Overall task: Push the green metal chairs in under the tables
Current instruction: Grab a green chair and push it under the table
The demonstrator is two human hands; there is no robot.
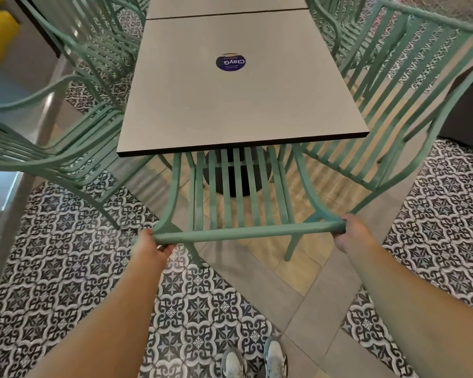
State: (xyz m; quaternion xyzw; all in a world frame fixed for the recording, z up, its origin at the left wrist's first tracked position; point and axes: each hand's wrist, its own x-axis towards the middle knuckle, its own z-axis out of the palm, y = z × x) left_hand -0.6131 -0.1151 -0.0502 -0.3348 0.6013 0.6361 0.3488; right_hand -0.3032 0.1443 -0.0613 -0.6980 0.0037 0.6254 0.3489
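Gripping the chair (238,192) top rail, both hands (148,248) (351,234); neighbouring chairs (410,105) crowding table (230,105).

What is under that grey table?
Under the table: the green chair seat's front and a dark pedestal base. The tabletop hides the rest of the pedestal.

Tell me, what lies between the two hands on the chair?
In the head view, only the chair's green top rail spans from the left hand to the right hand; each hand grips one end.

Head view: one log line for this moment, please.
left hand: grips top rail | right hand: grips top rail | chair: seat partly under table | step: pushing in
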